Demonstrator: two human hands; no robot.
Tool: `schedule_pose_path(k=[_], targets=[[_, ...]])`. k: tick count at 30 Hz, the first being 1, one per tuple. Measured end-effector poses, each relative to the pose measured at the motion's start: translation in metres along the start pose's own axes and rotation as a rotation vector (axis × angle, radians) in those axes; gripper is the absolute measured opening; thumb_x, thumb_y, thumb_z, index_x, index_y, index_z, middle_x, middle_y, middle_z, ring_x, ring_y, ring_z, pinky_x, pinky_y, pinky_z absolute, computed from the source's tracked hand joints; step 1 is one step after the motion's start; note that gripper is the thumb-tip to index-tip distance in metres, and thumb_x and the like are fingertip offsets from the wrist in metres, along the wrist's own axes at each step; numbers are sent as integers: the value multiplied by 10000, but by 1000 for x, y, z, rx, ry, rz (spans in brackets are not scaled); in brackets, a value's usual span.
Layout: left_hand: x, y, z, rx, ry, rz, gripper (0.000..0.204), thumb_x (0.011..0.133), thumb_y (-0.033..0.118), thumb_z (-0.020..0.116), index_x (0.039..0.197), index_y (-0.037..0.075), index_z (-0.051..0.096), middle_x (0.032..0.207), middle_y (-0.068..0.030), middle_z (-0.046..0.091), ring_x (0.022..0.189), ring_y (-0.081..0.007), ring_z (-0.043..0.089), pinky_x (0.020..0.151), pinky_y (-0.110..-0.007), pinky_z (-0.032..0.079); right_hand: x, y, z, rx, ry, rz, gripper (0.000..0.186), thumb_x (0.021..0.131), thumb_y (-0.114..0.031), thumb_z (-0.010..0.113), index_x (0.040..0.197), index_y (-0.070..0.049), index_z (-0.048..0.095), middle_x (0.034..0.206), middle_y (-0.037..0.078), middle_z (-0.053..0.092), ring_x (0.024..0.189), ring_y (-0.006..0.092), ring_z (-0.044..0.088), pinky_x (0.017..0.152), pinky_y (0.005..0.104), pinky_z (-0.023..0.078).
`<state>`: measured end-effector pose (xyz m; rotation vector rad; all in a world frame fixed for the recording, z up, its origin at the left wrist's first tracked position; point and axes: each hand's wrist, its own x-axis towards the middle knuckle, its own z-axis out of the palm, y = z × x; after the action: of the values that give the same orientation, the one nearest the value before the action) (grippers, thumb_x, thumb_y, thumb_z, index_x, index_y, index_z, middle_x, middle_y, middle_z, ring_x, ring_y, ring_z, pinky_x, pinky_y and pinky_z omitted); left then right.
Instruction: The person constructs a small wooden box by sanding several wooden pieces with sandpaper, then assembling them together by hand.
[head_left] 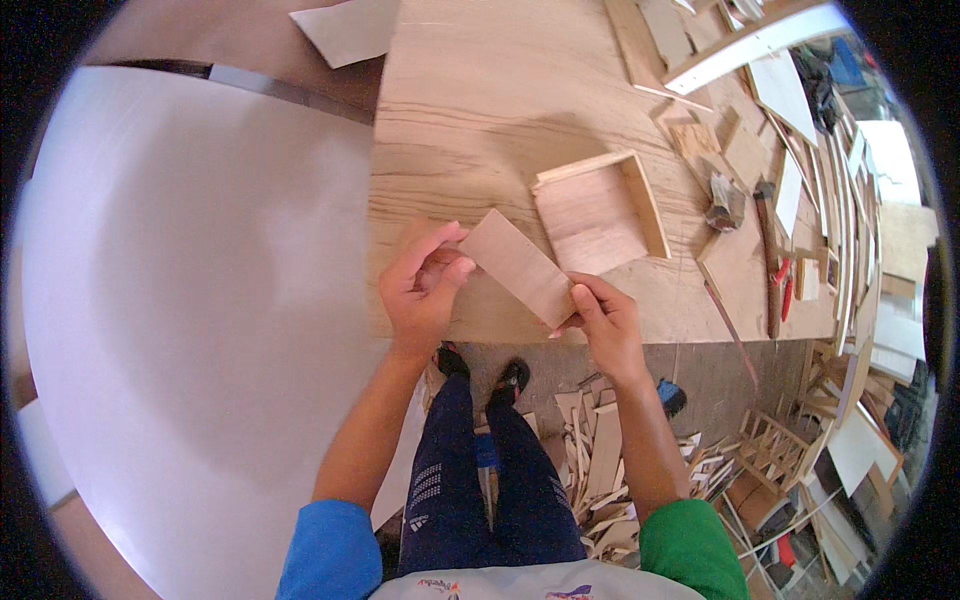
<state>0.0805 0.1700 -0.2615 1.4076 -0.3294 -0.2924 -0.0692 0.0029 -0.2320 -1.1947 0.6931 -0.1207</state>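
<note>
My right hand (605, 318) pinches the lower right end of a small rectangular wooden board (520, 268), thumb on top. The board is held at a slant above the near part of the plywood worktop. At its upper left end is my left hand (420, 280), thumb and fingers curved and apart; whether a fingertip touches the board's edge I cannot tell. Just beyond the board lies a shallow square wooden box (655, 215). Its raised walls show along the far and right sides, while the held board covers part of its near left corner.
On the plywood worktop (450, 120), a hammer (768, 255), red-handled pliers (786, 285), a crumpled clear bag (724, 203) and wood offcuts lie at right. A large white sheet (200, 300) fills the left. Scrap wood strips (603, 450) litter the floor.
</note>
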Motion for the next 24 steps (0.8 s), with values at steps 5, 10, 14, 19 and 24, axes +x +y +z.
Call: schedule_pose_path(k=[5,10,14,19,24], targets=[[-22,-12,35,152,-180,-31,436,752,-68,741,1171,21,653,1008,-95,685,882,-182,662,801,-290,551,-20,13,-56,-229,219,-190,365,874,51,642,1232,22,575,1030,89,656,837,125,615,707,261,521],[-53,-16,73,352,-253,111,244,749,-39,761,984,-1,708,895,-117,699,805,-199,681,771,-289,545,-21,40,-89,-218,505,-325,413,830,103,661,1221,4,575,1081,86,649,950,146,620,811,279,524],[-66,-12,94,491,-175,225,177,755,-18,762,924,-3,710,870,-137,707,808,-214,691,749,-302,533,-8,44,-90,-232,625,-448,358,825,52,689,1169,-18,622,1101,103,659,984,212,652,859,311,533],[-72,-27,96,561,-84,263,177,762,1,766,930,6,711,884,-136,716,817,-223,697,744,-311,531,1,46,-89,-337,634,-372,349,824,31,700,1162,-11,626,1122,139,667,1020,244,658,908,332,527],[-72,-24,99,555,-31,213,166,772,10,765,927,7,706,881,-132,714,808,-216,695,744,-311,533,3,45,-78,-256,619,-408,399,830,44,688,1214,21,584,1100,151,671,1018,239,658,913,336,526]])
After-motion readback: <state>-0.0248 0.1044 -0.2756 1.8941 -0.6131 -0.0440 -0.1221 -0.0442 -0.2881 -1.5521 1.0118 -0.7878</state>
